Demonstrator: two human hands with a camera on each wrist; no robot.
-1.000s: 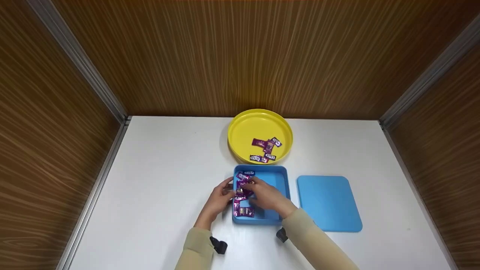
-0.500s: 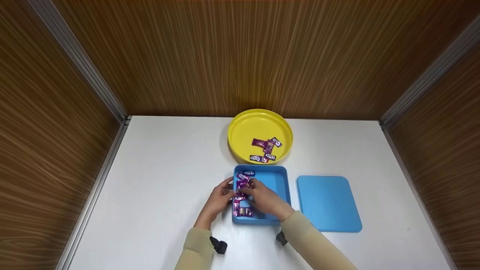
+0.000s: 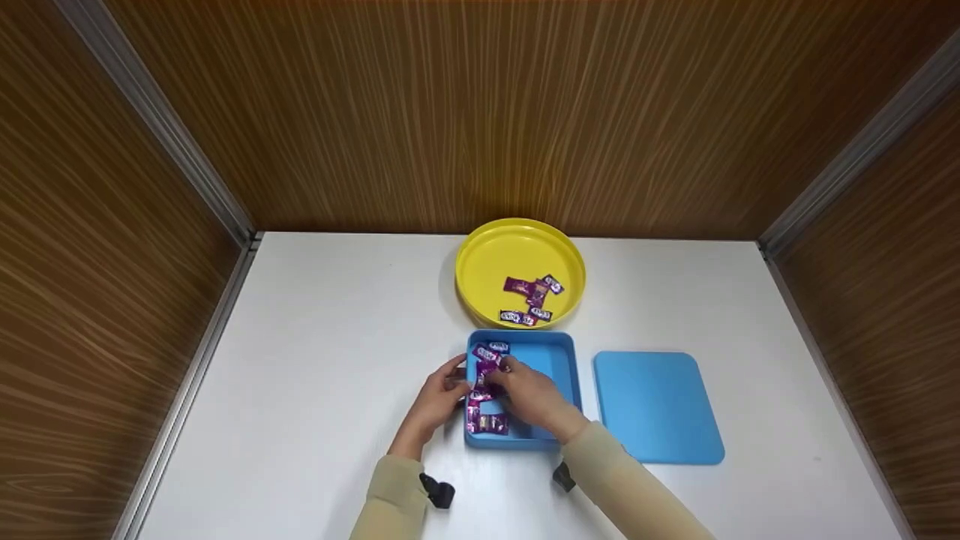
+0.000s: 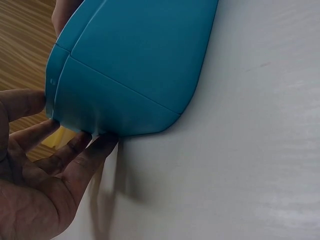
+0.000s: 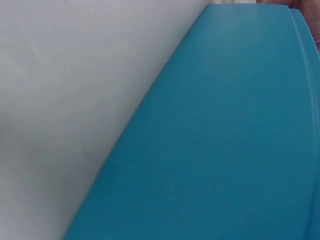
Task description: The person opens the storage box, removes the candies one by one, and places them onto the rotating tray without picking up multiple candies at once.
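Observation:
In the head view, several purple wrapped candies lie along the left side of a blue square box. My right hand reaches into the box over its right wall, thumb and fingers pinching at a purple wrapped candy in the pile. Its fingertips are partly hidden among the wrappers. My left hand is at the box's left side. In the left wrist view, the extended fingers of that left hand touch the outside of the blue wall. Only the box's outer wall fills most of the right wrist view.
Right behind the box stands a round yellow tray with several more wrapped candies toward its front right. A flat blue lid lies to the right of the box. Wood-grain panels wall in the white table.
My right hand's fingers have shifted slightly among the candies and drawn closer together, and the candies under them have moved a little. The left hand stays in place against the box.

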